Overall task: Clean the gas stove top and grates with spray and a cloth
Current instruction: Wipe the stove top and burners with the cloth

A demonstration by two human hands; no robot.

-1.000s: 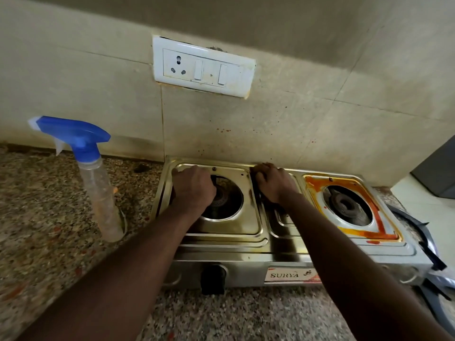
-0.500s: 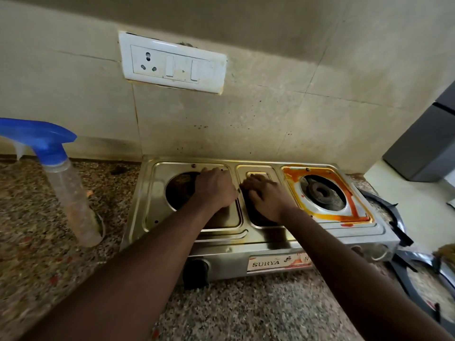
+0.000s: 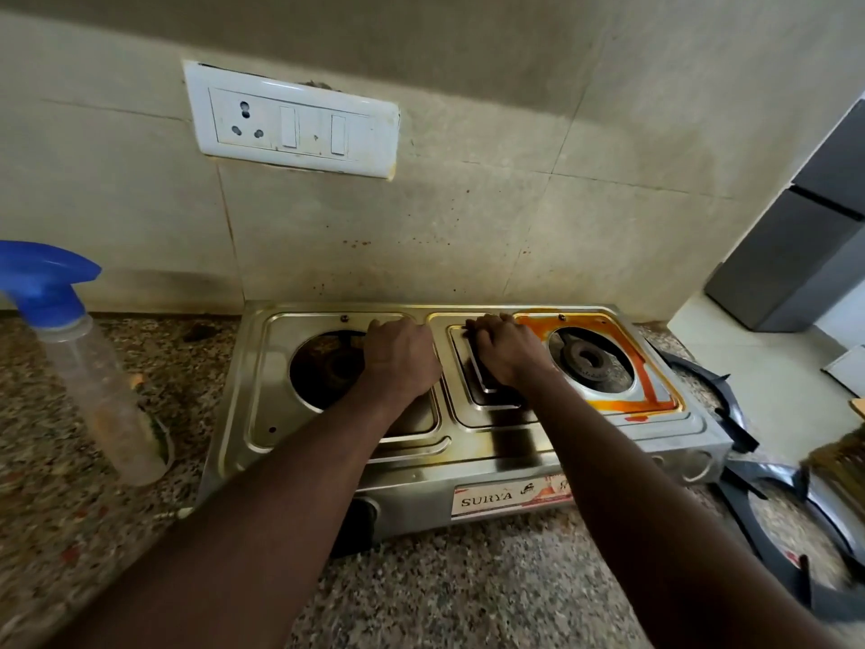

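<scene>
Left hand (image 3: 400,363): fingers curled under, back of hand to the camera, sitting on the right half of the left burner tray, partly over the dark left burner opening (image 3: 323,367). Can't tell whether it grips anything, since the palm side is hidden. Right hand (image 3: 508,351): fingers also curled, knuckles at the far edge of the recessed centre panel (image 3: 487,405), with something dark under the palm. Can't tell if that is a cloth or shadow, so this grip is unclear too. The hands are near each other but not touching. Both are on the stainless-steel two-burner gas stove (image 3: 468,466), which stands on the speckled granite counter (image 3: 468,583) against the beige tiled wall (image 3: 515,236). The steel around the left burner looks clean. The cast right burner (image 3: 587,358) has an orange residue ring (image 3: 613,406) around its tray. On the stove front are a black knob (image 3: 360,517) and a SURYA label (image 3: 510,496). The black metal grates (image 3: 760,475) are off the stove, on the counter just beside its right end. A clear plastic spray bottle with a blue trigger head (image 3: 103,391) stands upright on the counter left of the stove, apart from both hands. A white switch-and-socket plate (image 3: 299,119) is on the wall above, and a grey cabinet-like block (image 3: 795,264) is at far right.
</scene>
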